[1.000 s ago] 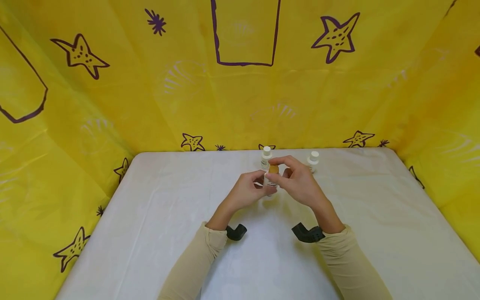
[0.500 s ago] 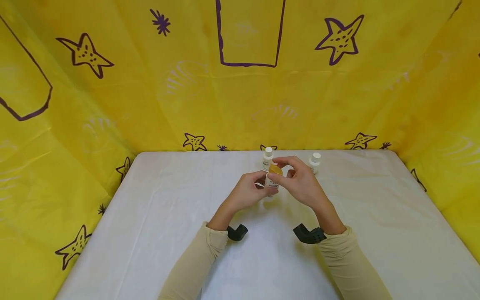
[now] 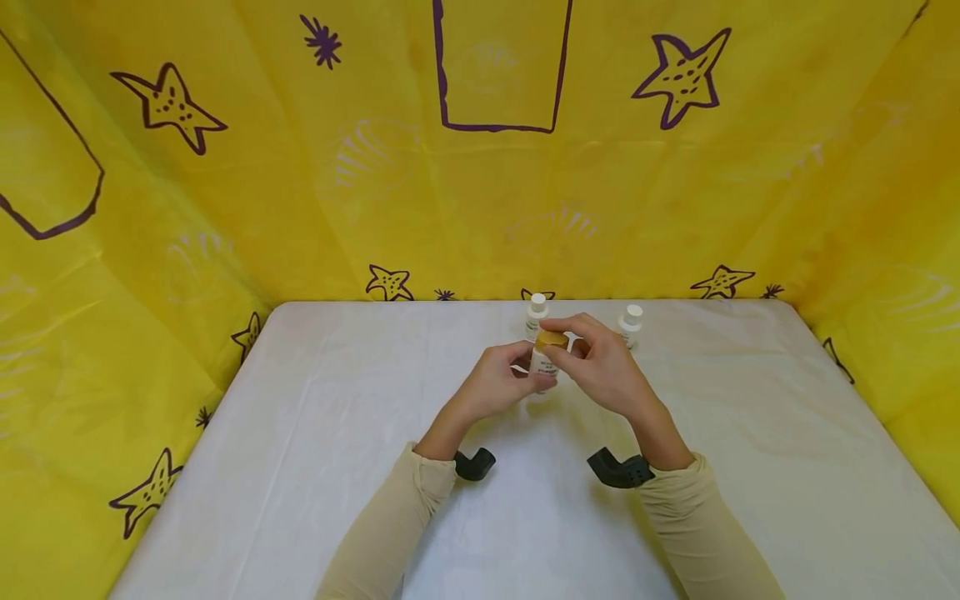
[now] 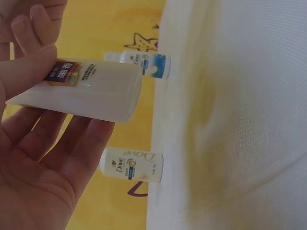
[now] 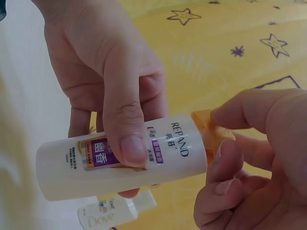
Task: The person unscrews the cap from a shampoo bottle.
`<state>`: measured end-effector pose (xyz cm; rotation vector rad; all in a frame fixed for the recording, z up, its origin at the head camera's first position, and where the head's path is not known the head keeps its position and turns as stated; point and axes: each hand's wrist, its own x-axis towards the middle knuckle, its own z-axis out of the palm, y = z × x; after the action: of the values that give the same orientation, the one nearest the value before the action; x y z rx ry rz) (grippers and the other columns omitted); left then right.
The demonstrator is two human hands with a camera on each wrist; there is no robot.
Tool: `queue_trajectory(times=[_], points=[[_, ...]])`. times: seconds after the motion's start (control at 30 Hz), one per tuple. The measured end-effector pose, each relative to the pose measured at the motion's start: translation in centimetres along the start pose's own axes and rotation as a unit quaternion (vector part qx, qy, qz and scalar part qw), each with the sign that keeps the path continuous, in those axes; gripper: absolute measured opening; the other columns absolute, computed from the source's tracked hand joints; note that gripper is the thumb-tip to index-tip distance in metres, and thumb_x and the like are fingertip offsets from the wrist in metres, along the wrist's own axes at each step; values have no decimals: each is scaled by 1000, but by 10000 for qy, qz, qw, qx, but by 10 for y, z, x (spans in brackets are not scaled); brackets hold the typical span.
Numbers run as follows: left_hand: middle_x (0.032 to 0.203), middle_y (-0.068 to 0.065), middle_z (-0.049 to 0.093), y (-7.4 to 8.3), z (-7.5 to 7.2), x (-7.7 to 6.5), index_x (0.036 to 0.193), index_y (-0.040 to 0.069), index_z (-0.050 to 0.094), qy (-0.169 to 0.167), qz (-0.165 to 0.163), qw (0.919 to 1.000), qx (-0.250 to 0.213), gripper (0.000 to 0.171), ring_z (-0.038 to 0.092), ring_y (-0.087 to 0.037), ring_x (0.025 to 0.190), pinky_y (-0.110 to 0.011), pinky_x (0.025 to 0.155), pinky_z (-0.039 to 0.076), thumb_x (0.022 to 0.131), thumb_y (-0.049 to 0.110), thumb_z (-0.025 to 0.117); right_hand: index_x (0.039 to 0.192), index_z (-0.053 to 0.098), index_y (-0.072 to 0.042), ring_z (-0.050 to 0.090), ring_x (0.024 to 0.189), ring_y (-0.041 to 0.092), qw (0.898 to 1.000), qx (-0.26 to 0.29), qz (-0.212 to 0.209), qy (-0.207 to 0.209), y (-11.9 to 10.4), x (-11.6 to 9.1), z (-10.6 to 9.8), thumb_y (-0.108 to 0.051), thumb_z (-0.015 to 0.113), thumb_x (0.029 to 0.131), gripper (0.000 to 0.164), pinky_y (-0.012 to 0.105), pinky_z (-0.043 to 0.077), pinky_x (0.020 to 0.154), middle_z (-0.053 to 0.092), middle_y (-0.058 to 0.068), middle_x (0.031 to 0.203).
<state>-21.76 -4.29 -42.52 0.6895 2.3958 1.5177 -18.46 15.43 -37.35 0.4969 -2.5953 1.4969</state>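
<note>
My left hand (image 3: 495,382) grips a white body wash bottle (image 5: 165,160) around its middle, thumb across the purple-labelled front. In the left wrist view the bottle's base is raised off the white tabletop. With thumb and fingers, my right hand (image 3: 603,367) pinches the golden-orange cap (image 5: 211,134) at the bottle's top. The cap (image 3: 552,340) sits at the neck, and the label below it reads REPAND in the right wrist view. Part of the bottle is hidden behind the left thumb.
Two small white-capped Dove bottles stand near the table's back edge: one bottle (image 3: 536,308) just behind my hands, the other bottle (image 3: 632,323) beyond the right hand. Yellow cloth (image 3: 480,208) with starfish drawings surrounds the white table (image 3: 360,467). A black bracket (image 3: 621,468) is on the right wrist.
The golden-orange cap has turned under my right fingers, showing a broader side now. The right fingers have shifted slightly on it. My left hand keeps its grip on the bottle.
</note>
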Motion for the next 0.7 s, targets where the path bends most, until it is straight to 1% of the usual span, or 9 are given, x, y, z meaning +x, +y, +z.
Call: queue_trajectory(times=[0.07, 0.17, 0.23, 0.33, 0.43, 0.6, 0.63, 0.7], points=[[97, 2, 72, 1, 0, -1, 101, 20, 70, -6, -10, 10000, -19, 21, 73, -10, 88, -30, 74, 59, 90, 35, 78, 131, 68, -14, 43, 58, 14, 10000, 67, 21, -48, 0, 0, 0, -19, 72, 96, 36, 25, 38, 52, 65, 10, 116], [96, 2, 71, 1, 0, -1, 103, 21, 70, -12, 49, 10000, -6, 21, 73, -11, 89, -30, 76, 59, 90, 35, 78, 131, 67, -13, 45, 62, 17, 9998, 97, 154, -71, 0, 0, 0, -23, 75, 94, 39, 25, 40, 55, 62, 11, 125], [97, 3, 72, 1, 0, -2, 105, 21, 71, -31, 97, 9999, 22, 21, 73, -13, 91, -30, 77, 59, 91, 35, 78, 129, 68, -13, 46, 66, 20, 9996, 66, 265, -73, 0, 0, 0, -25, 77, 93, 39, 26, 41, 57, 62, 11, 123], [98, 5, 73, 2, 0, -2, 108, 22, 71, -33, 119, 9999, 107, 22, 73, -14, 95, -29, 80, 59, 91, 34, 77, 124, 71, -13, 47, 70, 22, 9994, -81, 327, -77, 0, 0, 0, -27, 78, 92, 35, 27, 41, 59, 62, 9, 116], [100, 6, 74, 1, 1, -2, 107, 23, 71, -27, 111, 9998, 167, 21, 73, -13, 96, -29, 80, 59, 91, 35, 77, 123, 72, -15, 47, 70, 21, 9995, -190, 236, -101, 0, 0, 0, -26, 77, 92, 33, 27, 41, 58, 61, 7, 112], [100, 5, 74, 0, 1, -1, 106, 21, 71, -38, 120, 9999, 117, 21, 73, -12, 93, -28, 80, 60, 91, 34, 77, 130, 70, -14, 47, 66, 17, 9995, -253, -89, -190, -1, -1, -1, -20, 74, 94, 36, 25, 40, 56, 63, 7, 109], [99, 5, 73, 0, 1, -1, 107, 21, 71, -33, 116, 9999, 113, 21, 73, -12, 93, -28, 80, 60, 91, 34, 78, 131, 69, -13, 47, 65, 17, 9994, -237, -112, -209, -1, -1, -1, -20, 74, 95, 38, 25, 41, 56, 64, 8, 110], [94, 4, 70, 0, 1, -1, 108, 23, 71, -20, 111, 9999, 130, 22, 72, -12, 92, -28, 79, 59, 90, 34, 78, 134, 66, -14, 49, 67, 19, 9996, -217, -27, -187, -1, 0, 0, -22, 74, 94, 42, 25, 42, 57, 63, 8, 114]])
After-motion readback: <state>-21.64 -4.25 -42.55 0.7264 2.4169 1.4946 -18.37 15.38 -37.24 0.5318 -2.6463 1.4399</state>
